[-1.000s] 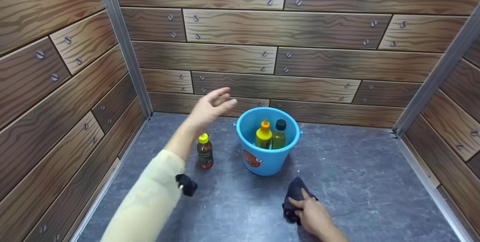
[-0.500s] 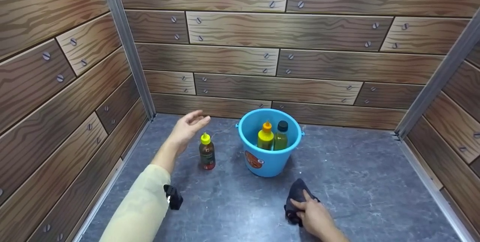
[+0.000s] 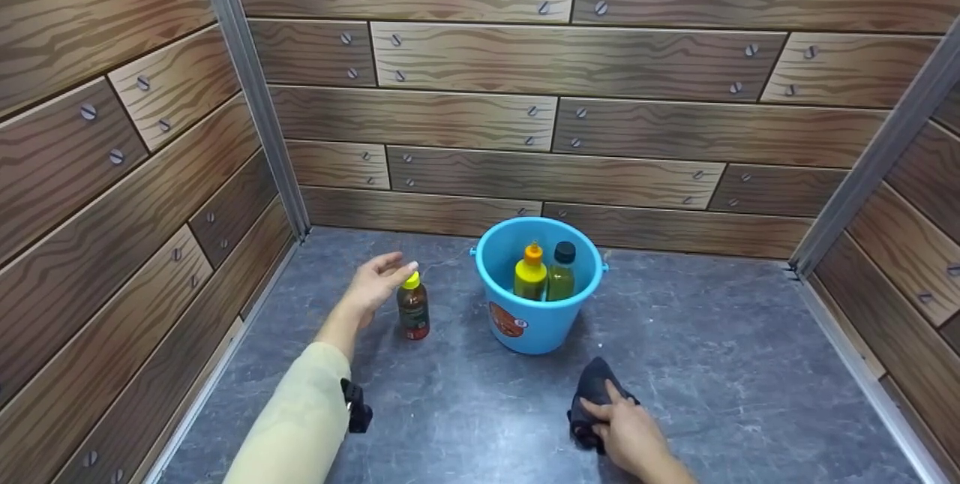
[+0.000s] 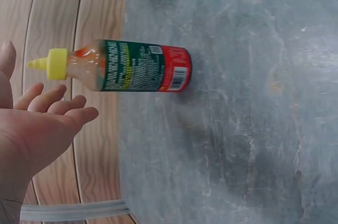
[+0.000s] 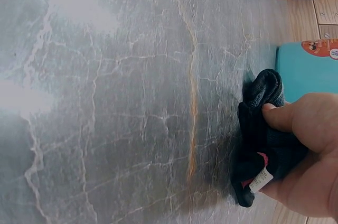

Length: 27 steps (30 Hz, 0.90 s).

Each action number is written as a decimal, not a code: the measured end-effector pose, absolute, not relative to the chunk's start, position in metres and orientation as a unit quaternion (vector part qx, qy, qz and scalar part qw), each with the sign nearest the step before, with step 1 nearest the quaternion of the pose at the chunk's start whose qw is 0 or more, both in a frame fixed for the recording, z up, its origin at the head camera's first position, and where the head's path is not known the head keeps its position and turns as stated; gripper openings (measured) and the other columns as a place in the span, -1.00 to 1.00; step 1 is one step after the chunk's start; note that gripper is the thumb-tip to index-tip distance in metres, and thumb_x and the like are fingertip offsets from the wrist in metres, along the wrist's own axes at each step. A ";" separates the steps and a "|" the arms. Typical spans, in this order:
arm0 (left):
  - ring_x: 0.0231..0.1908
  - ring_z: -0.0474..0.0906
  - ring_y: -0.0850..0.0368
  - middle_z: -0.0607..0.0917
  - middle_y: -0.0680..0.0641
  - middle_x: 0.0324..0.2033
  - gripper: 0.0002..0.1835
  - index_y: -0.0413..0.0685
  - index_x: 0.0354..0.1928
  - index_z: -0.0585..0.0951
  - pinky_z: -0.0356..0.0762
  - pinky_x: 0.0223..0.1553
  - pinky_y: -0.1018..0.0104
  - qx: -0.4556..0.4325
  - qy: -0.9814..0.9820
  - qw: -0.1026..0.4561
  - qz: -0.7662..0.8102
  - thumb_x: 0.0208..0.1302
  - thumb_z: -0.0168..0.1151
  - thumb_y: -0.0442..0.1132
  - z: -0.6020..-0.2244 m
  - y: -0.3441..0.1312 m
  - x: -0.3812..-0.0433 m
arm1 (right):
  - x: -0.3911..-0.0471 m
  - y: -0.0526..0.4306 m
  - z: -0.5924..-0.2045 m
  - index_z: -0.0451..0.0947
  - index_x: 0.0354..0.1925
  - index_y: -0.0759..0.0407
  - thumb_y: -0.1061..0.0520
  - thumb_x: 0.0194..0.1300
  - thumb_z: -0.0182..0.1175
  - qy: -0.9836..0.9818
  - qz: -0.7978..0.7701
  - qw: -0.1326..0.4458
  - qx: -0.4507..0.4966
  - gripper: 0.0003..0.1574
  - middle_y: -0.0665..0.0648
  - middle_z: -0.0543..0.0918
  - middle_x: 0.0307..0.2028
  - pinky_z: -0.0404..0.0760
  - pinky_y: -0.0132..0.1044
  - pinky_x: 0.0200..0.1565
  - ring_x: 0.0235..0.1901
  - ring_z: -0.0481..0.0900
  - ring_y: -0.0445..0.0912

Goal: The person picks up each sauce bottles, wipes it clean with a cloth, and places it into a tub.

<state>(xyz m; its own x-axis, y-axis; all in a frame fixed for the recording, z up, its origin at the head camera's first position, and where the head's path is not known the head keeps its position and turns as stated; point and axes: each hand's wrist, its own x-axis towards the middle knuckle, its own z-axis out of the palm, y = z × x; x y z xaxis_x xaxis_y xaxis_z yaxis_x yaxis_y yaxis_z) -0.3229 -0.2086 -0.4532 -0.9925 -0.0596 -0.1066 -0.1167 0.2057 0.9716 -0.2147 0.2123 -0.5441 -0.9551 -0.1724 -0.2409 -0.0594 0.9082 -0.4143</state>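
Observation:
A sauce bottle with a yellow nozzle cap and a green and red label (image 4: 132,65) stands upright left of the blue bucket (image 3: 525,326) in the head view. My left hand (image 3: 373,285) is beside its cap, fingers apart and loosely bent, thumb tip overlapping the cap in this view. The left wrist view shows the open palm (image 4: 37,134) with nothing in it. At the front right, my right hand (image 3: 630,431) holds a bunched dark cloth item (image 5: 259,134) with a white tag, the thumb pressed into its folds. The other fingers are partly hidden in the right wrist view.
Inside the bucket stand a yellow bottle with an orange cap (image 3: 530,278) and a greenish bottle with a black cap (image 3: 561,280). Wood-print walls (image 3: 480,116) close off the grey marbled surface (image 3: 712,334) at left, back and right.
My left hand has moved from near the bucket's left rim leftward, then down to the sauce bottle's cap. The right hand and the dark cloth item stay in place.

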 end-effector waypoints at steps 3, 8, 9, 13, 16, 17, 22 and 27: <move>0.53 0.27 -0.24 0.39 -0.33 0.51 -0.31 -0.25 0.56 0.34 0.14 0.52 -0.20 -0.057 0.777 0.017 0.627 0.58 0.28 -0.05 -0.458 -0.207 -0.322 | -0.214 0.212 -0.544 0.70 0.30 -0.07 0.26 0.39 0.40 0.966 -0.210 0.141 -0.055 -0.44 0.52 0.29 0.50 0.40 0.46 0.25 0.33 0.33 0.63; 0.51 0.29 -0.24 0.41 -0.34 0.49 -0.41 -0.27 0.52 0.41 0.22 0.50 -0.18 -0.051 0.780 0.008 0.624 0.60 0.25 -0.16 -0.462 -0.202 -0.323 | -0.215 0.212 -0.544 0.69 0.31 -0.05 0.28 0.40 0.38 0.964 -0.216 0.146 -0.048 -0.44 0.52 0.27 0.51 0.37 0.46 0.28 0.36 0.31 0.62; 0.51 0.30 -0.24 0.42 -0.33 0.48 -0.43 -0.25 0.51 0.42 0.25 0.49 -0.17 -0.051 0.781 0.008 0.623 0.60 0.24 -0.17 -0.463 -0.202 -0.324 | -0.215 0.212 -0.544 0.68 0.31 -0.05 0.28 0.40 0.38 0.964 -0.216 0.147 -0.048 -0.44 0.52 0.27 0.52 0.36 0.46 0.29 0.36 0.30 0.61; 0.43 0.42 -0.23 0.52 -0.33 0.41 -0.51 -0.24 0.46 0.50 0.36 0.43 -0.15 -0.049 0.785 -0.001 0.618 0.61 0.23 -0.23 -0.465 -0.199 -0.326 | -0.214 0.211 -0.544 0.68 0.32 -0.06 0.27 0.40 0.39 0.965 -0.214 0.146 -0.046 -0.43 0.50 0.27 0.52 0.36 0.45 0.29 0.37 0.30 0.61; 0.36 0.50 -0.22 0.59 -0.33 0.34 -0.57 -0.25 0.40 0.56 0.44 0.38 -0.11 -0.046 0.788 -0.010 0.614 0.60 0.22 -0.27 -0.466 -0.198 -0.326 | -0.214 0.210 -0.544 0.67 0.33 -0.08 0.26 0.40 0.40 0.965 -0.211 0.151 -0.042 -0.41 0.49 0.25 0.53 0.38 0.45 0.28 0.38 0.29 0.60; 0.35 0.52 -0.22 0.61 -0.33 0.32 -0.58 -0.25 0.39 0.57 0.46 0.36 -0.09 -0.046 0.789 -0.012 0.613 0.60 0.22 -0.27 -0.466 -0.198 -0.325 | -0.214 0.210 -0.544 0.66 0.34 -0.09 0.26 0.40 0.39 0.965 -0.210 0.155 -0.038 -0.40 0.48 0.24 0.54 0.37 0.45 0.28 0.38 0.28 0.59; 0.28 0.58 -0.20 0.65 -0.31 0.27 -0.61 -0.24 0.34 0.61 0.55 0.27 -0.05 -0.052 0.791 -0.015 0.609 0.59 0.25 -0.26 -0.465 -0.195 -0.324 | -0.215 0.209 -0.543 0.63 0.37 -0.10 0.27 0.41 0.38 0.965 -0.203 0.161 -0.030 -0.38 0.46 0.21 0.56 0.35 0.44 0.31 0.42 0.25 0.56; 0.19 0.64 -0.17 0.70 -0.31 0.19 -0.66 -0.28 0.26 0.66 0.62 0.19 -0.03 -0.057 0.786 -0.020 0.616 0.56 0.28 -0.29 -0.463 -0.192 -0.322 | -0.215 0.211 -0.544 0.64 0.36 -0.11 0.25 0.42 0.38 0.967 -0.201 0.151 -0.037 -0.40 0.46 0.24 0.55 0.33 0.45 0.32 0.41 0.26 0.56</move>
<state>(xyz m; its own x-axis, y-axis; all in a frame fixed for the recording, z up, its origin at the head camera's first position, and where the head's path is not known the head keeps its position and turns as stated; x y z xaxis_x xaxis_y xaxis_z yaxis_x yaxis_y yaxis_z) -0.3223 -0.1916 -0.4627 -0.9927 -0.1138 -0.0396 -0.0657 0.2354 0.9697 -0.2148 0.2106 -0.5438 -0.9517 -0.1315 -0.2773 -0.0099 0.9163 -0.4004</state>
